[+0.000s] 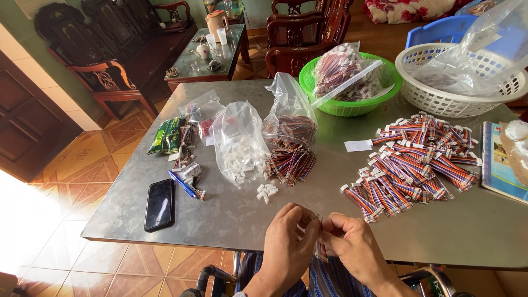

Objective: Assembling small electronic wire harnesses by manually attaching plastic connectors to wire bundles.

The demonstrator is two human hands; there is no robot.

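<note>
left hand (287, 237): pinched on the striped ribbon cable (320, 251) at the near table (231, 220) edge
right hand (352, 243): fingertips closed on the cable's top end
step: seemingly fitting an end piece
next move: a steady grip, fine alignment
source: loose white connectors (267, 192) just ahead
hidden: the cable end, covered by fingers

Bright daylight, sharp centre, blown-out corner.

I see strong sun flooding in from the lower left, burning the floor tiles (33, 220) to white. The metal bench (231, 214) throws a soft sheen, and the plastic bags (239, 143) glint. Shadows stay faint. The wide lens bends the edges; the far furniture looks slightly soft.
</note>
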